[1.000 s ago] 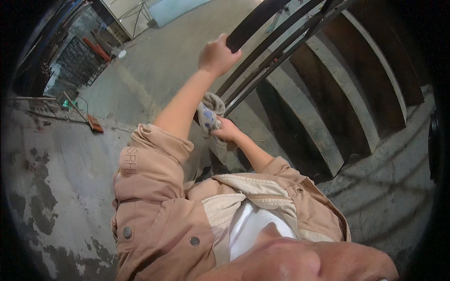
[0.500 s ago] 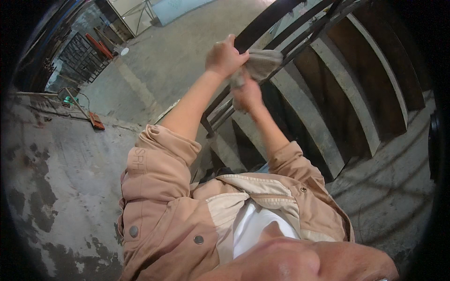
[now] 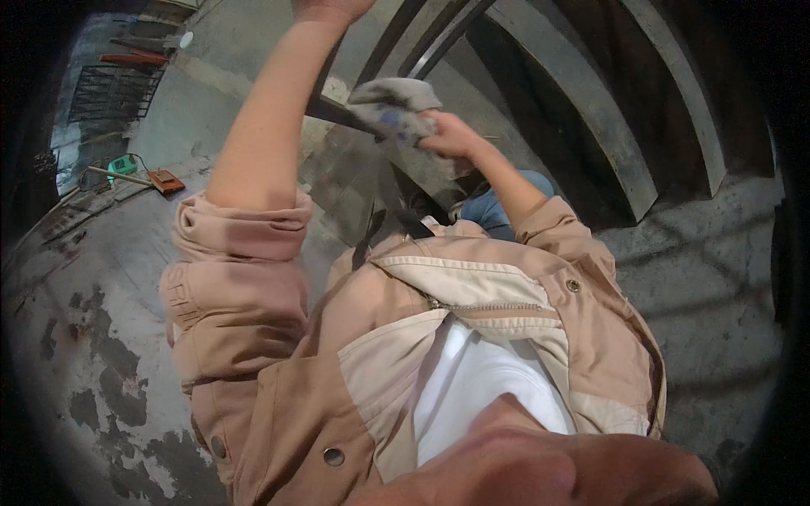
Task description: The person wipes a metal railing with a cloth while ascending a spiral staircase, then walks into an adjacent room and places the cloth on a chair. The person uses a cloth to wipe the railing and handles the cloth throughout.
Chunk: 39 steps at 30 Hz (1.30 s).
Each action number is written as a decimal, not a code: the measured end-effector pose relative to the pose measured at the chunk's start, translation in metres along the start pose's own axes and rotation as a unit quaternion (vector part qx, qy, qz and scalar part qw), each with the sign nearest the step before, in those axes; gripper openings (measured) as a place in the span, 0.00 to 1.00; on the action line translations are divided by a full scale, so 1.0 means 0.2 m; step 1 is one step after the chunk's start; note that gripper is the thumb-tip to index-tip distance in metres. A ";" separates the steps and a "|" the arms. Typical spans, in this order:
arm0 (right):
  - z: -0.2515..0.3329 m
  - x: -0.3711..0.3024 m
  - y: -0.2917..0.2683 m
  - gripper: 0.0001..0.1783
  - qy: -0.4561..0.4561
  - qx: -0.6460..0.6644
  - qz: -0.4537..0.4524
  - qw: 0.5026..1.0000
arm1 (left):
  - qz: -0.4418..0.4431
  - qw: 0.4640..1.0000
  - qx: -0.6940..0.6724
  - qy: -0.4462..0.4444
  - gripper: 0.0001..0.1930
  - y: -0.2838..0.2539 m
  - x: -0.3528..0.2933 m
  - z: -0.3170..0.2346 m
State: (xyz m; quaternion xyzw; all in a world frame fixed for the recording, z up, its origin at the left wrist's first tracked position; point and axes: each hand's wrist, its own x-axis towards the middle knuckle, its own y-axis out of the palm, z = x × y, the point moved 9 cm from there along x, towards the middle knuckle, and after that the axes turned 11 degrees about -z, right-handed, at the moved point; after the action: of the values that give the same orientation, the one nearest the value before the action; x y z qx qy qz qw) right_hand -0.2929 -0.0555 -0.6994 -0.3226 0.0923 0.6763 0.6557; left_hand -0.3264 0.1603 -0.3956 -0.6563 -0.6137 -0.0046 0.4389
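Observation:
A grey rag (image 3: 390,108) with blue patches hangs from my right hand (image 3: 454,135), whose fingers are closed on one end of it. The rag lies against or just over the lower part of a dark metal stair railing (image 3: 342,111); I cannot tell whether it presses on it. My left hand (image 3: 332,8) is at the top edge of the view, beside the upper railing. Its fingers are cut off by the frame, so their grip is hidden.
Dark stair treads with pale edges (image 3: 582,110) curve up on the right. On the concrete floor at the left are an orange tool (image 3: 166,181) and a green object (image 3: 122,167). Metal grating (image 3: 110,94) stands farther back.
My hands have moved apart: the left went up and leftward to the frame's edge, while the right drew the rag down and left along the railing. The view has tilted downward.

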 end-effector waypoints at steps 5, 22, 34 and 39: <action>0.12 0.00 -0.66 0.30 -0.113 0.183 -0.347 0.913 | -0.032 0.999 -0.012 0.038 0.17 -0.07 0.02 -0.02; -0.11 0.41 0.25 0.30 -0.016 -0.167 -0.149 0.974 | -0.012 0.998 -0.037 0.053 0.12 0.11 0.00 -0.10; -0.30 0.33 -1.00 0.27 0.027 0.106 -0.320 0.941 | 0.010 0.997 -0.070 -0.035 0.10 0.10 -0.01 -0.07; -0.07 0.34 -1.28 0.33 -0.283 0.180 -0.683 0.649 | 0.010 0.996 -0.061 -0.064 0.10 0.10 0.00 -0.04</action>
State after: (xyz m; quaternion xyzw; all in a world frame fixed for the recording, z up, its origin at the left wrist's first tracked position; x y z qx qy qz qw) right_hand -0.0413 0.0235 -0.6719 0.0370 -0.2246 0.0664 0.9715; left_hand -0.3053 0.1579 -0.4024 -0.6871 -0.6322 0.0047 0.3579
